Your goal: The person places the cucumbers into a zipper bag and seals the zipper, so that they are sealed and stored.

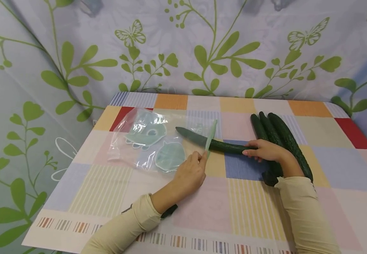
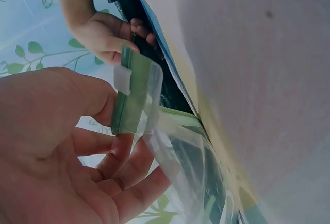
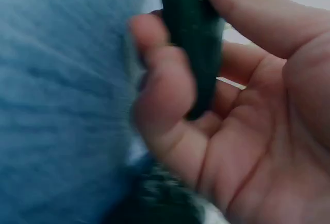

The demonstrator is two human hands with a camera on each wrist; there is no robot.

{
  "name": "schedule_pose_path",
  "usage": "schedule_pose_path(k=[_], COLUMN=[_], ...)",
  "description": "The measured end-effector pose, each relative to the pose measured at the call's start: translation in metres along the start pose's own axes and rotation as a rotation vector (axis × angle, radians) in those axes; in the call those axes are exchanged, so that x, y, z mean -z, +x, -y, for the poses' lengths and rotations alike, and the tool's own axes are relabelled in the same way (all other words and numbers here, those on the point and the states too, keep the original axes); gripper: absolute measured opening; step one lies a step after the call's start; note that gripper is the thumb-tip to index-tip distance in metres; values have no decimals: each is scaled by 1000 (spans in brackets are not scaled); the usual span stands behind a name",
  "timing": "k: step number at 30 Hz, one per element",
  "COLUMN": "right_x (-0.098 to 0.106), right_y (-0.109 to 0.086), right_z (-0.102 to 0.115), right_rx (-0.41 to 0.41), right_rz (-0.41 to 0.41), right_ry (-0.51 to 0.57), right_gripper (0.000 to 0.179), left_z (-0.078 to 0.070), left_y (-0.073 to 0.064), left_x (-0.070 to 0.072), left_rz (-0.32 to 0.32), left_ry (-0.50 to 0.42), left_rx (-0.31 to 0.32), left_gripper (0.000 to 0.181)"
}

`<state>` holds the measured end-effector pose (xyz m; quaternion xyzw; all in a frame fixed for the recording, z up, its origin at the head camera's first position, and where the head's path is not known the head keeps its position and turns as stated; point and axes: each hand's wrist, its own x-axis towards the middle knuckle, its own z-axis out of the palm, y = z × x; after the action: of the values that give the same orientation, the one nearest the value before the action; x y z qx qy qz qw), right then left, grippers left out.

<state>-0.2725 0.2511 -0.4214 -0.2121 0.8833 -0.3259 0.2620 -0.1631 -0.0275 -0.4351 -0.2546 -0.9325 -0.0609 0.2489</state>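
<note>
A clear plastic zip bag (image 1: pixel 116 152) with pale green cartoon prints lies on the table, its mouth edged by a green zip strip (image 1: pixel 213 133). My left hand (image 1: pixel 189 173) pinches that strip near its lower end; a white slider (image 2: pixel 122 80) shows there in the left wrist view. A long dark green cucumber (image 1: pixel 229 146) runs through the mouth, its tip end inside the bag. With curled fingers and thumb, my right hand (image 1: pixel 267 151) grips the cucumber's outer end, seen close up in the right wrist view (image 3: pixel 193 38).
Beside and partly behind my right forearm lie several more cucumbers (image 1: pixel 289 141), side by side. A patchwork-patterned cloth (image 1: pixel 199 208) covers the table. Behind the table's far edge hangs a leaf-printed curtain (image 1: pixel 183 42).
</note>
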Motion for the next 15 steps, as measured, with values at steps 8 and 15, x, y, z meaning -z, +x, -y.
schedule_pose_path(k=[8, 15], right_x=[-10, -20], right_y=[13, 18], right_z=[-10, -3], right_rx=[130, 176], right_rz=[-111, -131], right_ry=[195, 374], right_gripper=[31, 29], left_z=[1, 1], left_y=[2, 3], left_x=[1, 3], left_rz=[74, 103], left_ry=[-15, -30], left_rx=[20, 24], left_gripper=[52, 54])
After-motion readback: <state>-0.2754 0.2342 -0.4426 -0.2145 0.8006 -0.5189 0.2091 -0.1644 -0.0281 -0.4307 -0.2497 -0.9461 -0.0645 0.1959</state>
